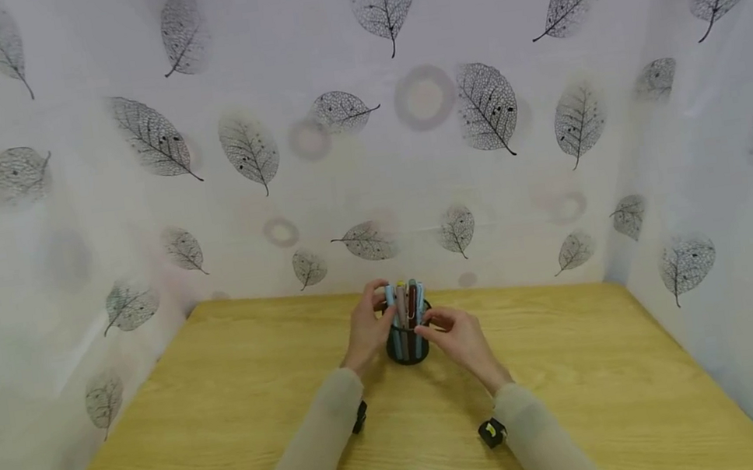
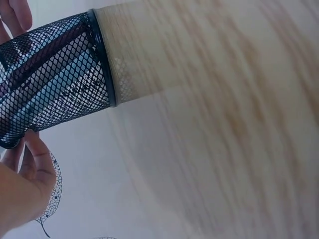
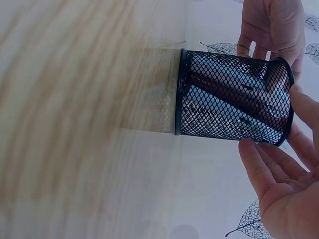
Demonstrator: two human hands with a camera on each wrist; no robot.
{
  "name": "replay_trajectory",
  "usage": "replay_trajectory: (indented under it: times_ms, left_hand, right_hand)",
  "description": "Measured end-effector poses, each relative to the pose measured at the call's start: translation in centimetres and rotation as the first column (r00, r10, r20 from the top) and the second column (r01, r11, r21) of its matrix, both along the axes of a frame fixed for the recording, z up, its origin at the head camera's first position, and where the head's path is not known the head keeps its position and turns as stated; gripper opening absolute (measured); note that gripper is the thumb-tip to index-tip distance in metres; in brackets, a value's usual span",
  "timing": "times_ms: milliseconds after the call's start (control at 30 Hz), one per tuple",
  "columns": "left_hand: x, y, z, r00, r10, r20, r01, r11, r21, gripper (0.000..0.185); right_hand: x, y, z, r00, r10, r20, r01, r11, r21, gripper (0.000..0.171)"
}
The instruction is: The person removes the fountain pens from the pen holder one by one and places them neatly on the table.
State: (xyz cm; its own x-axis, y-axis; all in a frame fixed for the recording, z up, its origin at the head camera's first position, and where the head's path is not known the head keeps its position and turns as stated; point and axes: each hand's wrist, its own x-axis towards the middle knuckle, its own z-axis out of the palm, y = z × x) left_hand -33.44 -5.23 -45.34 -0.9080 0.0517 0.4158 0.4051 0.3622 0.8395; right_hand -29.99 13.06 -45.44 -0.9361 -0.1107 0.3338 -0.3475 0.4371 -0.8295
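Note:
A black mesh pen holder (image 1: 407, 347) stands upright on the wooden table, packed with several pens (image 1: 413, 302). Blue and dark red barrels rise above its rim. From the left side, my left hand (image 1: 368, 327) holds the holder near the top; its fingertips meet the mesh just under the rim in the left wrist view. Opposite it, my right hand (image 1: 458, 336) grips the rim, the thumb in front and the fingers bent at the side. The right wrist view shows the mesh holder (image 3: 229, 97) between both hands, with the pens slanting inside.
The yellow wood-grain table (image 1: 263, 406) reaches back to a pale curtain (image 1: 370, 181) printed with dark leaves, which also hangs along both sides. A black wrist device (image 1: 492, 433) is strapped by the right sleeve, another (image 1: 360, 417) by the left.

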Motion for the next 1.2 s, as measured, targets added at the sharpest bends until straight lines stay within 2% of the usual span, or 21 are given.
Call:
replay_trajectory:
  times_ms: [333, 567, 833, 967, 1200]
  left_hand:
    - [0.2, 0.3, 0.2, 0.999, 0.045, -0.007, -0.045, 0.999, -0.012, 0.041]
    - [0.0, 0.5, 0.2, 0.998, 0.063, 0.011, -0.063, 0.998, -0.029, 0.042]
    - [-0.1, 0.3, 0.1, 0.998, 0.057, 0.003, -0.057, 0.998, -0.019, 0.041]
    - [0.0, 0.4, 0.1, 0.998, 0.064, 0.013, -0.064, 0.998, -0.018, 0.042]
    - [0.3, 0.4, -0.1, 0.996, 0.089, -0.027, -0.089, 0.996, -0.012, 0.043]
  right_hand:
    - [0.1, 0.4, 0.2, 1.0, -0.003, 0.023, 0.002, 1.0, 0.03, 0.034]
    - [0.0, 0.7, 0.5, 0.998, -0.001, 0.061, -0.005, 0.995, 0.1, 0.04]
    - [-0.9, 0.4, 0.0, 0.999, -0.012, -0.04, 0.02, 0.98, 0.198, 0.04]
    - [-0.9, 0.2, -0.1, 0.998, -0.018, -0.054, 0.029, 0.978, 0.209, 0.039]
    - [-0.6, 0.0, 0.1, 0.999, -0.033, -0.044, 0.04, 0.982, 0.186, 0.035]
